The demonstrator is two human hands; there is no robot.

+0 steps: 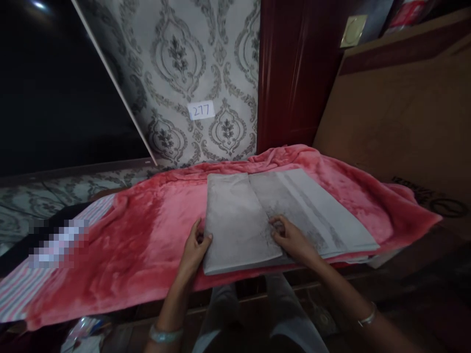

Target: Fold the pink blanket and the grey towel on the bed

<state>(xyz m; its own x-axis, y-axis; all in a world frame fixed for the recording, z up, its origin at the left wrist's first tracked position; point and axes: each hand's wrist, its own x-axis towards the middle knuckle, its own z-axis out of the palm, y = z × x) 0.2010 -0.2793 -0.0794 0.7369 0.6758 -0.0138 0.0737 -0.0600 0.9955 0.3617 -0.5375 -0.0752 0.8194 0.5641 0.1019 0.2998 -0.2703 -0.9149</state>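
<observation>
A grey folded cloth [239,220] lies on a red and pink plush blanket [176,220]. Its left part is folded over toward the middle, and the right part shows a dark patterned area and a lighter stripe. At the cloth's left edge is my left hand [193,247], its fingers curled and the thumb over the border. My right hand [290,240] pinches the edge of the folded-over flap near the middle. The undersides of both hands' grips are partly hidden.
A large dark screen [66,88] stands at the left, before patterned wallpaper [228,59]. To the right leans a big cardboard box [397,108]. Striped cloth [22,294] lies at the left end, and a plastic-wrapped item [84,333] is below the blanket's front edge.
</observation>
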